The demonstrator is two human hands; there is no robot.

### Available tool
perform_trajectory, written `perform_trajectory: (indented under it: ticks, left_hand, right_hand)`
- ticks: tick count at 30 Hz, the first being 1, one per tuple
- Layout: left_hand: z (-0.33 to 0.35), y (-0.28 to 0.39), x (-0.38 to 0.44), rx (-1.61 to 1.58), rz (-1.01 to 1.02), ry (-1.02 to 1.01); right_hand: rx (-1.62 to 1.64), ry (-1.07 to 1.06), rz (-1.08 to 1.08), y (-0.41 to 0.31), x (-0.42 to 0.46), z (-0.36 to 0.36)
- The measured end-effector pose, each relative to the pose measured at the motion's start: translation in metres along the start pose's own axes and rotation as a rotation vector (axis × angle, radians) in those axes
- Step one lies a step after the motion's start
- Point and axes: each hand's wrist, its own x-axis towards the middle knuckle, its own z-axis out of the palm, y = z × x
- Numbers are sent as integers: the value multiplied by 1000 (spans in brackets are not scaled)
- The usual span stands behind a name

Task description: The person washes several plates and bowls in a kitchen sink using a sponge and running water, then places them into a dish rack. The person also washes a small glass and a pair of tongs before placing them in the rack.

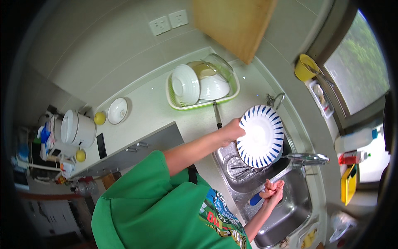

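Note:
My left hand [233,133] grips the rim of a white plate with blue dashes around its border [259,137]. The plate is tilted over the upper bowl of a stainless steel double sink [306,214]. Lower in the view, my right hand [275,196] is closed around a crumpled pinkish thing [270,186], which looks like a cloth. A blue object [255,199], perhaps a handle, shows beside that hand near the sink divider. Under the plate, round metal ware [234,166] lies in the upper bowl, partly hidden.
A chrome faucet [306,158] reaches over the sink. On the counter stand a green-and-white dish rack [202,104] with bowls, a white bowl [117,111], a phone [101,145] and a rice cooker [78,128]. Bottles [354,141] line the windowsill. An open wooden cabinet door [236,25] hangs above.

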Motion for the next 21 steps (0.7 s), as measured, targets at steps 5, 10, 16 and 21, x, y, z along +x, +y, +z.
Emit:
perform_trajectory:
  ticks: [5,10,16,21]
  left_hand:
    - [-58,78,-44,-56,-7,224]
    - [-144,121,-69,101,235,502]
    - [-202,134,-103,319,178,825]
    - [-237,117,-90,328,91,983]
  right_hand:
    - [36,-93,74,5,12,-9]
    - [65,-116,137,6,14,7]
    - [-26,-76,134,16,20,20]
    - [121,-216,146,29,33,20]
